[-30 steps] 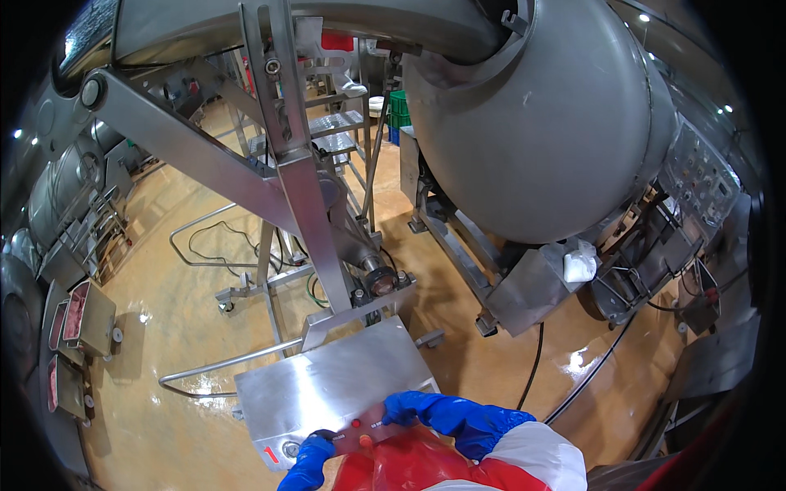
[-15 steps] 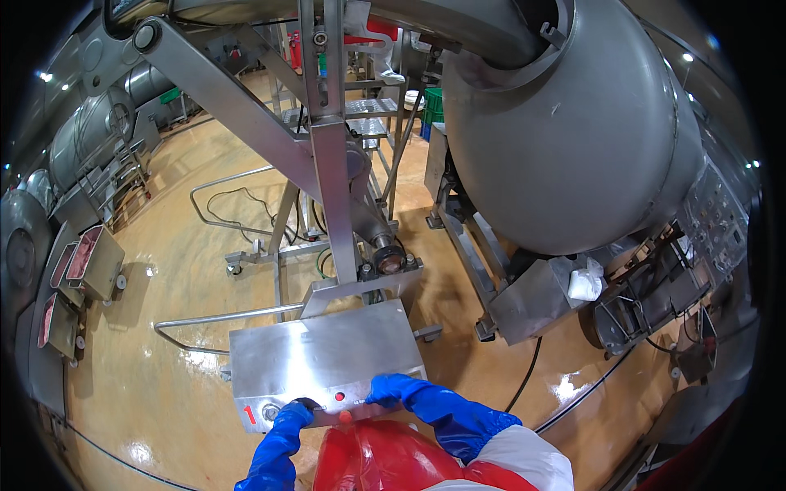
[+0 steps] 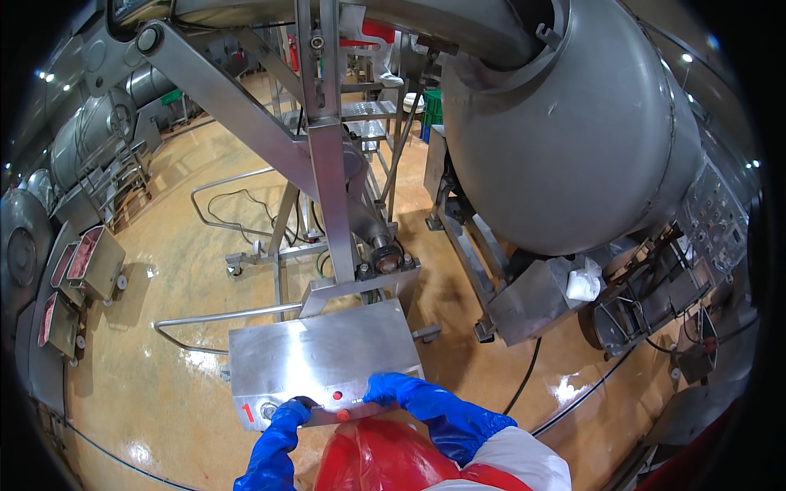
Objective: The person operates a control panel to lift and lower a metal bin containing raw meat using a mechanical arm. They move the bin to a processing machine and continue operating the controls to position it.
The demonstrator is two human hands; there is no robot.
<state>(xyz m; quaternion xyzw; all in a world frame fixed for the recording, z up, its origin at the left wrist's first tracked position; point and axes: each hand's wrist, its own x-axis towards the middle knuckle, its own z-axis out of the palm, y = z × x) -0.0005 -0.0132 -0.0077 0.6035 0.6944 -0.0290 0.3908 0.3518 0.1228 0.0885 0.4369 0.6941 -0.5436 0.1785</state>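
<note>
A stainless steel control box (image 3: 327,348) stands right in front of me. Both of my hands wear blue gloves with long blue sleeves and rest at its near panel. My left hand (image 3: 291,412) is curled at the panel beside a round silver-rimmed fitting (image 3: 268,411); what its fingertips hold is hidden. Toward the right end, my right hand (image 3: 380,389) is closed at the panel, on something too small to make out. Between the hands sit a small red light or button (image 3: 337,395) and a larger red button (image 3: 343,415). My red apron (image 3: 385,458) is close to the panel.
Behind the box rises a steel lifting frame (image 3: 332,188) with a slanted arm (image 3: 221,102). A large grey drum (image 3: 565,147) stands at the right. Bent tube rails (image 3: 229,317) reach out left. Carts with reddish contents (image 3: 102,258) stand far left. A black cable (image 3: 524,376) crosses the floor.
My hands stay at the panel, with only a slight shift. A little more of the larger red button shows. The frame and drum look unchanged.
</note>
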